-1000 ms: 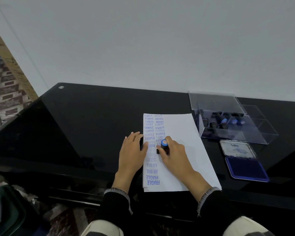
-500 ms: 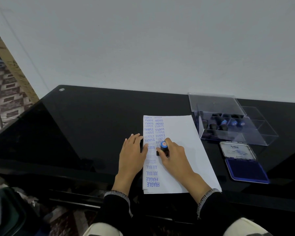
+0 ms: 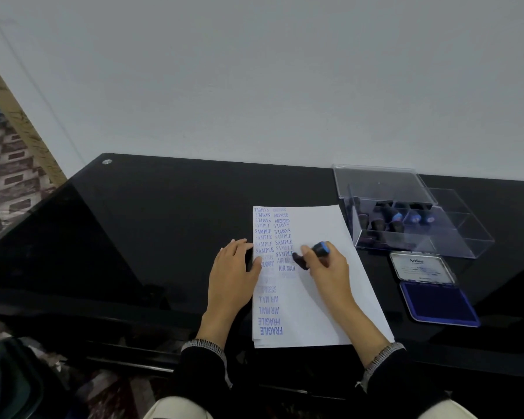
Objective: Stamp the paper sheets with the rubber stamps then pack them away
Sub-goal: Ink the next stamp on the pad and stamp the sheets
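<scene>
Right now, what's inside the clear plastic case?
The clear plastic case holds several rubber stamps with dark handles, some blue-capped, clustered in its left part. The right compartments look empty. The lid leaning behind partly blurs them, so the exact count is unclear.

The person is wearing a black long-sleeved top, and each sleeve is ending in a ribbed knit cuff flecked grey and white: the left cuff (image 3: pixel 204 346) is showing a light stitched edge, and the right cuff (image 3: pixel 383 355) is showing paler grey ribbing. The left hand (image 3: pixel 232 275) and right hand (image 3: pixel 327 269) are bare, wearing no gloves. Pale cream trousers (image 3: pixel 176 409) are showing at the bottom edge, over both knees.
</scene>
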Tool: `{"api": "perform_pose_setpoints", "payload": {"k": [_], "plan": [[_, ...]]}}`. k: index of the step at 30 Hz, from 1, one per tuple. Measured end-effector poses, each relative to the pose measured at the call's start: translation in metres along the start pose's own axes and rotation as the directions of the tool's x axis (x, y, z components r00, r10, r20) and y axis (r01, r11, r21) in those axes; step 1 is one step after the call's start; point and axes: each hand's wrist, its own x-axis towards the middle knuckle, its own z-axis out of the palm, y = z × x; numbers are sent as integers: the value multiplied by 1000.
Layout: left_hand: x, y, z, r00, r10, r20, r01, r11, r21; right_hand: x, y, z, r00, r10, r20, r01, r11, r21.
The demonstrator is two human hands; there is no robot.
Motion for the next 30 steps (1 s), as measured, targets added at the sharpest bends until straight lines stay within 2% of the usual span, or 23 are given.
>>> {"api": "perform_pose_setpoints", "payload": {"k": [3, 10, 16, 19, 21, 25, 28, 30], "plan": [[1, 0, -1, 1000, -3, -13, 3, 1000, -7, 4, 3, -5, 993, 104, -56, -91, 977, 190], [3, 0, 0, 999, 7, -37, -8, 1000, -6, 9, 5, -8, 976, 212, -56, -160, 861, 483], [4, -1, 1, 999, 33, -34, -33, 999, -16, 9, -3, -8, 974, 227, -9, -176, 779, 602], [2, 1, 0, 996, 87, -26, -86, 996, 29, 10, -13, -16, 953, 298, 57, -251, 671, 698], [1, 2, 0, 993, 120, -20, -119, 991, 67, 10, -19, -26, 939, 340, 46, -269, 648, 713], [-1, 6, -5, 993, 115, -10, -113, 985, 131, 3, -25, -59, 928, 373, -22, -252, 669, 699], [-4, 22, -5, 996, 90, -11, -85, 970, 230, -5, -24, -100, 919, 374, -126, -230, 767, 600], [-10, 46, 3, 988, 155, -9, -151, 969, 194, -9, -20, -131, 914, 327, -238, -185, 861, 474]]}}
